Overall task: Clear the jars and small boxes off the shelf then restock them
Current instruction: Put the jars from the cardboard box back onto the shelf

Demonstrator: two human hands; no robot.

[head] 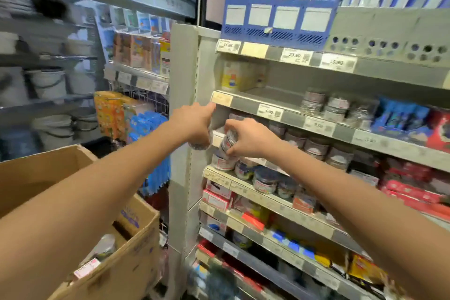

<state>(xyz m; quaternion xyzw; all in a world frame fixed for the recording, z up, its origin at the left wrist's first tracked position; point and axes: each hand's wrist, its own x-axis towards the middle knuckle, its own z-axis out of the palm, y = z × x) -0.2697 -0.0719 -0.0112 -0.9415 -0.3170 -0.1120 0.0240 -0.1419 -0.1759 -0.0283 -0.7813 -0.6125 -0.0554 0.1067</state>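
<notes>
Both my arms reach to the left end of a grey store shelf (246,189). My right hand (246,137) grips a small clear jar (227,142) with a silver lid, tilted, just above other jars (264,179) standing in a row on that shelf. My left hand (194,124) curls round another clear jar (201,145), mostly hidden under the palm. More jars (315,147) with pale labels stand deeper on the shelf to the right. Small red and white boxes (215,198) sit on the shelf below.
An open cardboard box (136,246) stands at the lower left with a jar and a small box inside. Red packets (414,187) fill the shelf's right part. Above are further shelves with price tags (270,111). Hanging goods and bowls line the left aisle.
</notes>
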